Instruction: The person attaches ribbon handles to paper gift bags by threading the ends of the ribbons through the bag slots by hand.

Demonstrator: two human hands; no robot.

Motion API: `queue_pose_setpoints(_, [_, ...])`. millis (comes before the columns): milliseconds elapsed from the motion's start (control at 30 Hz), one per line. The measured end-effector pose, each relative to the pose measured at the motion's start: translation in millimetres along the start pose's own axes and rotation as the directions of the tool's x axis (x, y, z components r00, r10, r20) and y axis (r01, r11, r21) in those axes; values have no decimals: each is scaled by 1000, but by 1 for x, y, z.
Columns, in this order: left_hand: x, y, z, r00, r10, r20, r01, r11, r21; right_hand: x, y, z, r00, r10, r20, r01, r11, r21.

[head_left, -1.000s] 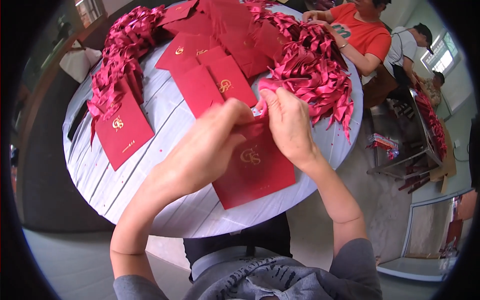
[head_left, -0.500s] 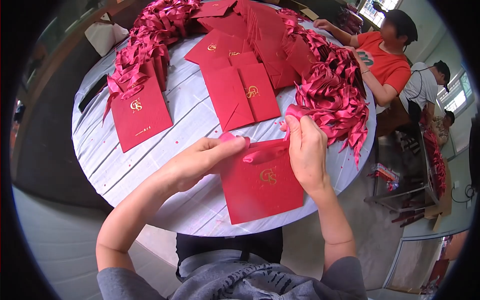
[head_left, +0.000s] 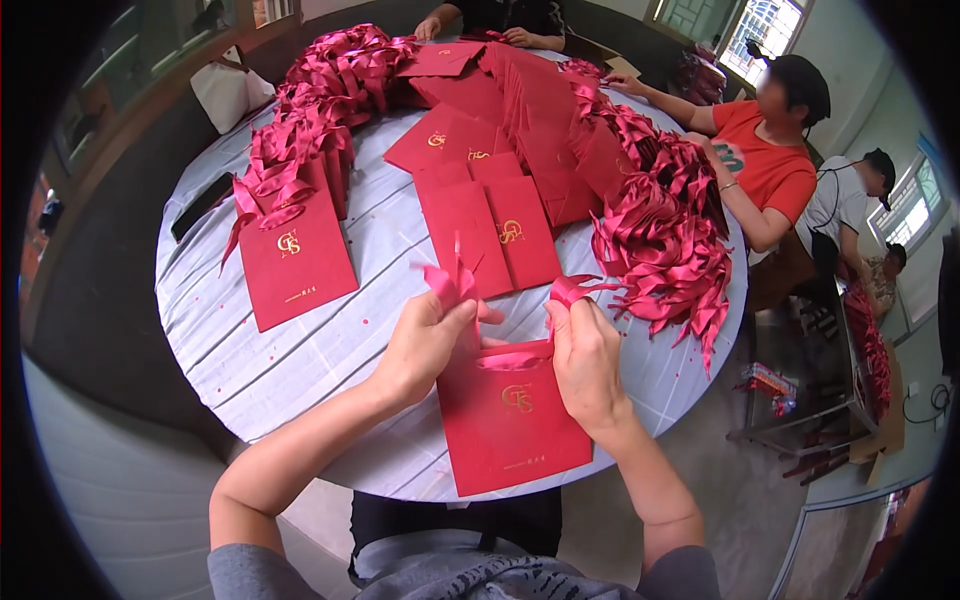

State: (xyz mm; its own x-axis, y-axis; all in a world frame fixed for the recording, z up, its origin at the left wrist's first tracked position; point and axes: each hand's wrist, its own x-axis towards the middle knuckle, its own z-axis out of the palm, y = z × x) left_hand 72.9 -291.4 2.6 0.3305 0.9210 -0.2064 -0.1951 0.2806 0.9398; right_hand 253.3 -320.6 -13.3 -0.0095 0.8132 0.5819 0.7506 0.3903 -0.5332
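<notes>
A red paper gift bag [head_left: 515,440] with a gold emblem lies at the table's near edge, its top toward the middle. Pink satin ribbon [head_left: 512,360] runs across its front just under the upper edge. My left hand [head_left: 420,350] pinches one length of this ribbon above the bag's top left corner, with loose ends sticking up past the fingers. At the top right corner my right hand [head_left: 590,370] grips the other length between thumb and fingers. Its tail spreads rightward. The left hand hides part of the bag's upper left side.
Red flat bags [head_left: 485,225] overlap in the middle. Heaps of ribboned bags line the left [head_left: 320,100] and right [head_left: 665,240]; one ribboned bag [head_left: 297,262] lies at left near a black phone-like object [head_left: 203,207]. A person in red [head_left: 765,160] sits at right; another's hands [head_left: 518,38] show across the table.
My left hand has lifted its ribbon end upright, and my hands are closer together. The bag sits lower in view, and the whole view has shifted, revealing the person across the table.
</notes>
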Motion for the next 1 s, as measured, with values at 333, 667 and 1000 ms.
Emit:
queue_pose_setpoints(333, [-4, 30, -38, 985, 98, 140, -57, 960, -273, -2, -5, 7, 999, 26, 37, -27, 999, 27])
queue_pose_setpoints(667, [-37, 61, -91, 964, 261, 45, -256, 963, -90, 42, -53, 36, 970, -148, 194, 104, 970, 218])
queue_pose_setpoints(1000, [-28, 126, -157, 870, 492, -21, -492, 867, -77, 105, -107, 91, 969, -245, 15, 223, 902, 370])
